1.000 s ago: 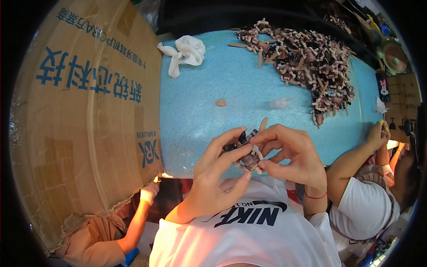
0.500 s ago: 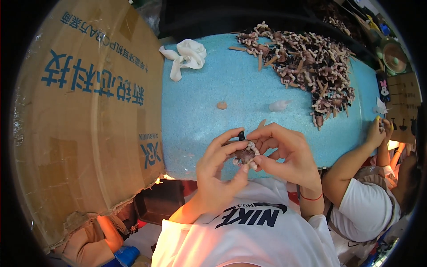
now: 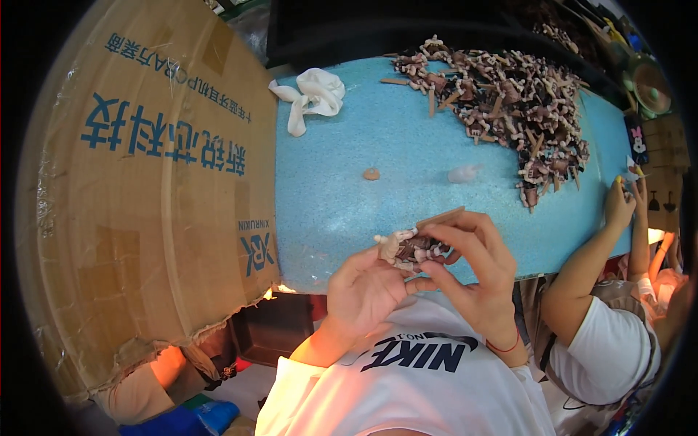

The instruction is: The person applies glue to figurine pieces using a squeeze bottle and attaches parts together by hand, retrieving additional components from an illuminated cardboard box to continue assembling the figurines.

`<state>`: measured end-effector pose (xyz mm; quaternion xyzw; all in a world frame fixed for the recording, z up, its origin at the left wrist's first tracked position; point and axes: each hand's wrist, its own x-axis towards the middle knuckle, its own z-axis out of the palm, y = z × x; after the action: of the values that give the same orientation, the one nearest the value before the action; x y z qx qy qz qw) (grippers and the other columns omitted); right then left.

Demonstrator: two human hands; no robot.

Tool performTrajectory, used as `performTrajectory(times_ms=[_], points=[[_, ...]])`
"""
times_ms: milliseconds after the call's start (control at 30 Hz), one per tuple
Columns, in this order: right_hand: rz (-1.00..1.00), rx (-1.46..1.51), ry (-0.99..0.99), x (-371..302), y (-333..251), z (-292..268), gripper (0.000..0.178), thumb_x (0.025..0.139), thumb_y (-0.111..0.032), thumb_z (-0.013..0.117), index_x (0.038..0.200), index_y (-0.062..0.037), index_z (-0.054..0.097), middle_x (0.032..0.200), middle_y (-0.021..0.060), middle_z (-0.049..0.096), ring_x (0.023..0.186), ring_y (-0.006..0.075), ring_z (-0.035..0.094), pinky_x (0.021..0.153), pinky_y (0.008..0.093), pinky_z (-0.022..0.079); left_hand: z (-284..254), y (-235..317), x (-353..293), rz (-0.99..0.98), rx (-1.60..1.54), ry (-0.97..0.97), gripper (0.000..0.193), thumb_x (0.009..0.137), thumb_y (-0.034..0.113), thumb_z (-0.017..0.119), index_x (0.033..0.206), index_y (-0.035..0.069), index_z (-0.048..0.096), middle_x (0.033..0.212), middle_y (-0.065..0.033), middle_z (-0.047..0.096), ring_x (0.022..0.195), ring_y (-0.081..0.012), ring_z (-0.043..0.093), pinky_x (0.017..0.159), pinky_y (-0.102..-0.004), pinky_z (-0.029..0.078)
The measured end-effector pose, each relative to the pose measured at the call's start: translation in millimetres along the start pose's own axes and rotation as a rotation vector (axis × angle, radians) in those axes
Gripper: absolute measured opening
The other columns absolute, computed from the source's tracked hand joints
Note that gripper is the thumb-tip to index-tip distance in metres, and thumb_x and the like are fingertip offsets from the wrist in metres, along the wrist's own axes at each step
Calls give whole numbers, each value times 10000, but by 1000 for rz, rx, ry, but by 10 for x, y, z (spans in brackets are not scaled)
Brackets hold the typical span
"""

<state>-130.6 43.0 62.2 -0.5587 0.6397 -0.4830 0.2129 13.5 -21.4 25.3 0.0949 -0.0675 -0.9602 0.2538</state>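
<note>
A small figurine [image 3: 408, 249] with a brown body and pale limbs is held just off the near edge of the table, lying on its side. A flat light-brown strip [image 3: 440, 218] sticks out along its far side. My right hand [image 3: 476, 254] pinches the figurine from the right between thumb and fingers. Palm up, my left hand [image 3: 367, 294] is spread just below and left of it; the figurine rests against its fingers, whose tips are partly hidden. On the blue tabletop [image 3: 334, 211] beyond lie a small tan lump [image 3: 371, 174] and a whitish translucent piece [image 3: 464, 173].
A large pile of similar figurines [image 3: 523, 109] covers the far right of the table. A crumpled white cloth [image 3: 316, 94] lies at the far left. A tall cardboard box [image 3: 153, 218] walls off the left side. At the right, a co-worker's arm [image 3: 592, 254] reaches over the table.
The figurine has turned from upright onto its side, with its strip swung to the right. My left hand has loosened from a pinch into an upturned palm, while my right keeps hold.
</note>
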Motion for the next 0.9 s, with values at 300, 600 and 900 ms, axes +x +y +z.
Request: performTrajectory(times_ms=[300, 600, 900], points=[[-150, -120, 4, -20, -57, 31, 396, 610, 12, 692, 986, 1, 569, 955, 115, 521, 742, 238, 506, 617, 324, 442, -7, -42, -36, 28, -40, -4, 447, 924, 345, 377, 1180, -13, 455, 1132, -154, 522, 1067, -273, 490, 881, -432, 401], [-96, -54, -5, -79, -95, -46, 423, 628, 46, 669, 1031, -6, 553, 975, 115, 531, 791, 254, 516, 658, 322, 450, 43, -70, -37, 80, 233, -27, 460, 909, 288, 460, 1197, -69, 443, 1171, -190, 500, 1056, -284, 509, 894, -408, 414], [133, 423, -5, -190, -64, -69, 547, 728, -13, 619, 1233, -15, 411, 1260, 136, 426, 1099, 219, 464, 884, 323, 399, 102, -98, -109, 390, 888, 54, 489, 803, 146, 639, 1218, -44, 465, 1290, -221, 409, 1069, -238, 511, 881, -337, 432]])
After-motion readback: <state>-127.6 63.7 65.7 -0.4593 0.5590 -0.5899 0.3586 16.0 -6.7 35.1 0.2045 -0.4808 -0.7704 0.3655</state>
